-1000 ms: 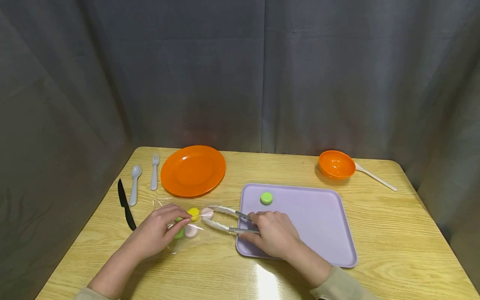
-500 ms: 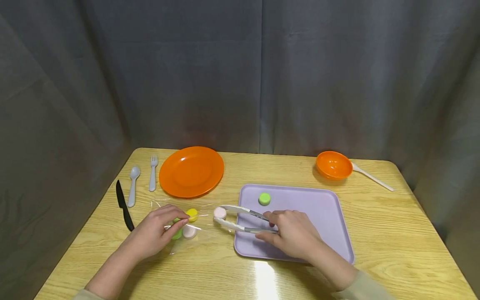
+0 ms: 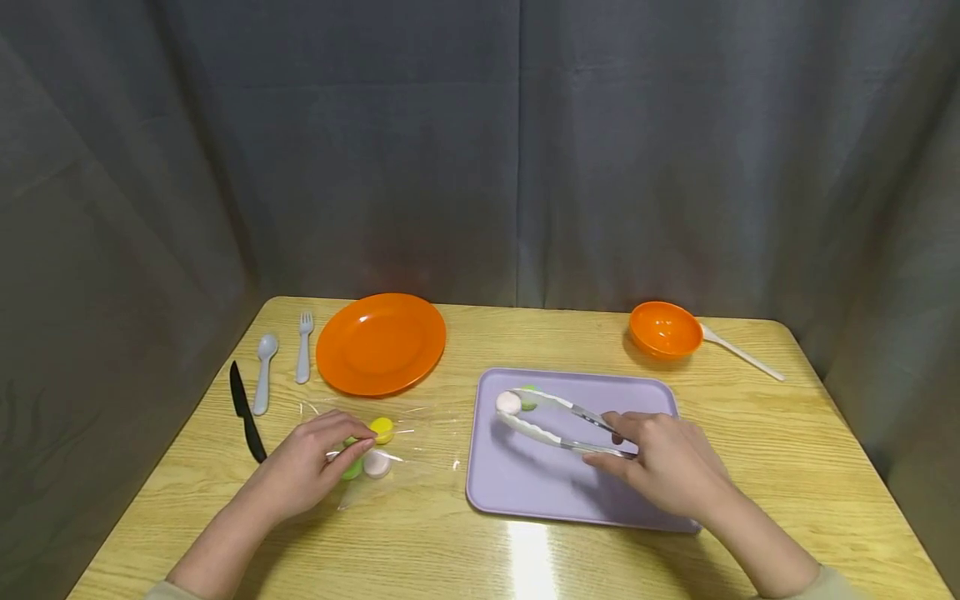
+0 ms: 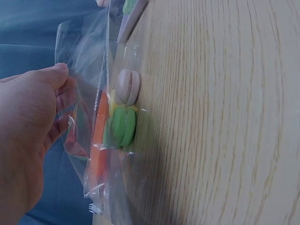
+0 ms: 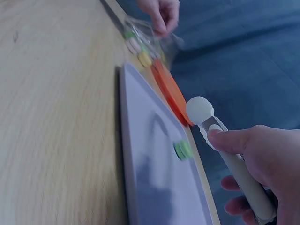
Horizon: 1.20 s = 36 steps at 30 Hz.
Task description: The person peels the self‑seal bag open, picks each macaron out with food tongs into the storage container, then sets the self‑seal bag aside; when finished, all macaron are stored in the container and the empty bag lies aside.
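My right hand [image 3: 671, 462] grips a pair of tongs [image 3: 577, 425] above the lilac tray [image 3: 570, 496]. Between the tips of the tongs is a pale pink macaron [image 3: 508, 403], raised over the tray's left part. Just behind it a green macaron [image 3: 529, 400] sits on the tray, partly covered by the tongs. My left hand [image 3: 311, 458] pinches the upper layer of a clear plastic bag [image 4: 82, 51] and lifts it. Inside the bag are a yellow macaron [image 3: 382, 430], a pale pink-white macaron [image 4: 127, 87] and green macarons [image 4: 123, 125], some hidden behind my fingers.
An orange plate [image 3: 381, 343] lies behind the bag. To its left are a fork [image 3: 303, 346], a spoon [image 3: 263, 375] and a black knife [image 3: 246, 412]. At the back right stands an orange bowl [image 3: 665, 331] with a white-handled utensil [image 3: 746, 354] beside it.
The tongs in my right hand have drawn the pink macaron out of the bag and carried it right, over the tray. My left hand keeps its pinch on the bag.
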Motion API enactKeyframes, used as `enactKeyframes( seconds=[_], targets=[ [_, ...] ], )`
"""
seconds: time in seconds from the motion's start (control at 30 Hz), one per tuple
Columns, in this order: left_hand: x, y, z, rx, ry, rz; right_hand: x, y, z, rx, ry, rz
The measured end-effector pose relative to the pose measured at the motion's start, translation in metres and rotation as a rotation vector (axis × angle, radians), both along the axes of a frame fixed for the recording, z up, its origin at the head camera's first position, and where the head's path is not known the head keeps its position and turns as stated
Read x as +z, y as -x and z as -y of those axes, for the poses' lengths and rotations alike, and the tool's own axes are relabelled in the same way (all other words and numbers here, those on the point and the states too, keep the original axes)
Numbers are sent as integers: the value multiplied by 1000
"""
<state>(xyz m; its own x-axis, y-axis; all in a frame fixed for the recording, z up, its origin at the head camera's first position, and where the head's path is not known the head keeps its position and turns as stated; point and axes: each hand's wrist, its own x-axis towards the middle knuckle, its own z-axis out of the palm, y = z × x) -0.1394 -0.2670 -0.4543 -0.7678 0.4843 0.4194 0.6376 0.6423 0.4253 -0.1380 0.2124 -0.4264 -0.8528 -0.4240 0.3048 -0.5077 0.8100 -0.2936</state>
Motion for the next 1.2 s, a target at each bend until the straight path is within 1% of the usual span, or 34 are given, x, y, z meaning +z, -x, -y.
enactKeyframes(
  seconds=[0.2,0.33,0.43,0.7,0.9,1.03,1.2],
  targets=[
    [0,0,0,-1,0,0,1,0,-33,-68,-28,-33],
    [-1,1,0,-10,-4,-5,-3,0,-51,-124,-50,10],
    [-1,1,0,-11,-4,-1,-8,0,-61,-149,-56,39],
    [0,1,-1,-4,2,4,-20,2,-72,-172,-70,51],
    [0,1,0,-9,1,-7,-20,3,-73,-204,-77,108],
    [1,1,0,-8,1,-10,-13,2,-65,-183,-50,96],
    [2,0,0,-3,-3,0,-5,0,-44,-94,-21,45]
  ],
)
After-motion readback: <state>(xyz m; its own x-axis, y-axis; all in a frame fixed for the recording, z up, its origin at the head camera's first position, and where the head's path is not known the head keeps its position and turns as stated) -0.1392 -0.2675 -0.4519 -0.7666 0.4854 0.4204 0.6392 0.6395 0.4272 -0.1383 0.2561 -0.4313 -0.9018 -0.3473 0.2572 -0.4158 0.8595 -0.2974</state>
